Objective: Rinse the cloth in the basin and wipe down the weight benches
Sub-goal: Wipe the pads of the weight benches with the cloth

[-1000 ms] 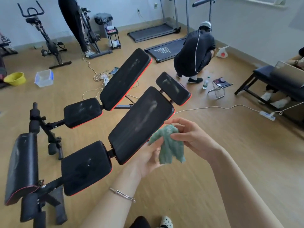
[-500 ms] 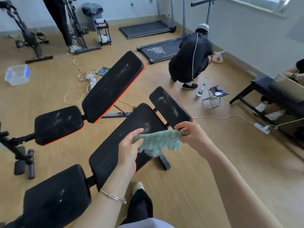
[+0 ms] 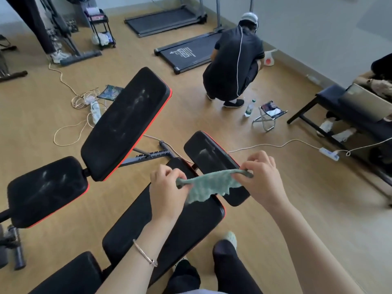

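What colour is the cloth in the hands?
Pale green cloth; the head view, the only one, shows it.

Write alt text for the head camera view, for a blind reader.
The left hand and right hand pinch a green cloth stretched between them above a black weight bench; a second bench, smeared, stands beside it. Behind, a person in black squats by a treadmill.

The cloth (image 3: 209, 185) was a pale green, nubby, terry-like fabric, soft and matt, with a ragged lower edge. The near bench pad (image 3: 191, 225) and the far bench pad (image 3: 127, 124) were covered in black matt upholstery that looked like vinyl, edged in red trim and smeared with whitish dusty marks. The floor (image 3: 318, 209) looked like smooth wood-grain boards with a faint sheen, the bracelet (image 3: 145, 253) was thin bright metal, and the folding stool (image 3: 271, 111) had shiny chromed metal legs.
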